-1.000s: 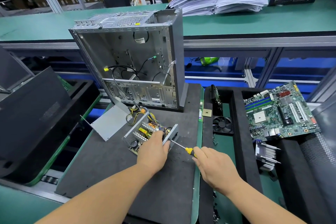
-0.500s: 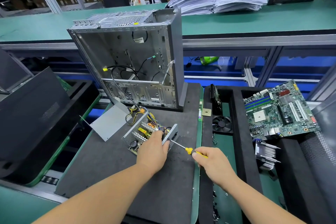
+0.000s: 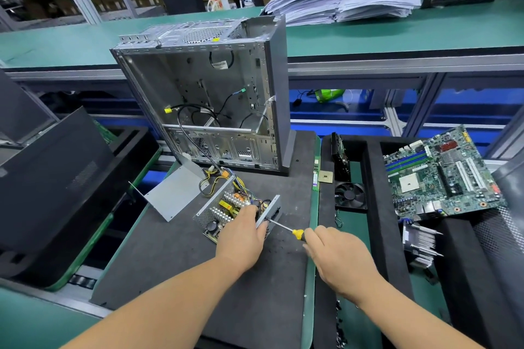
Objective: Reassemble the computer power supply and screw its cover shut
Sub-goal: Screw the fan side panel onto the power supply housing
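An opened computer power supply (image 3: 231,208), a small perforated grey steel box with its circuit board, yellow coils and finned aluminium heat sinks exposed, lies on a dark foam work mat (image 3: 175,258) in front of an empty silver desktop computer case (image 3: 204,99) that stands upright at the back of the mat. The person's left hand (image 3: 241,235) rests over the near end of the supply, fingers curled down onto its end plate to steady it. The right hand (image 3: 337,258) is wrapped around the yellow-and-black handle of a slim screwdriver (image 3: 286,228), whose steel shaft points at the end plate; whether the tip sits in a screw cannot be told. The loose bent grey sheet-metal cover (image 3: 173,195) lies just to the left of the supply, not yet fitted. The supply looks dense and rigid, likely heavy for its size, with thin sheet edges that may be sharp. The exposed board and coils appear fragile, so the outer steel walls and corners are probably the safest places to hold, away from the bundle of yellow and black wires (image 3: 211,178) trailing from its far end. The cover looks light and slightly springy.
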